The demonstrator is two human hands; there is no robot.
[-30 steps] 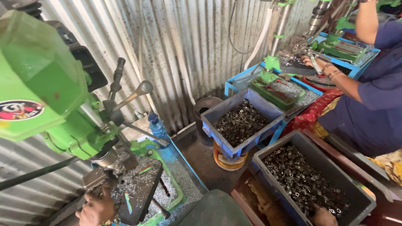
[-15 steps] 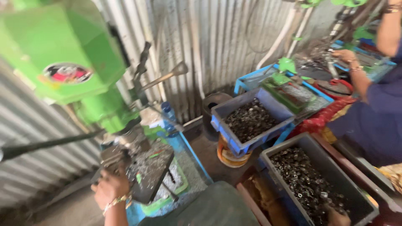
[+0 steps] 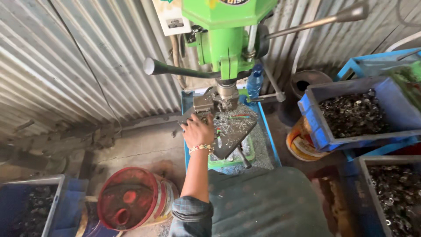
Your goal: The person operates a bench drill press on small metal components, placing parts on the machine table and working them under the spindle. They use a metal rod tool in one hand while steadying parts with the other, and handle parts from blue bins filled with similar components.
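Red bucket [image 3: 131,202] low left, blue crates of small metal rings [image 3: 355,115] at right, corrugated metal wall [image 3: 79,66] behind, plastic bottle [image 3: 255,81]

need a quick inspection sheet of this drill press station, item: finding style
surface: drill table strewn with metal shavings
job's things: green drill press, chuck over a small vise; feed handles stick out to both sides
clutter: blue crates of small metal rings on the right, red bucket lower left, plastic bottle behind the table
grips: left hand rests on the table edge at the vise, whether it holds a part cannot be told; right hand not in view
cables: hose or cable hangs behind the column
surroundings: corrugated metal walls, concrete floor, green seat cushion in front
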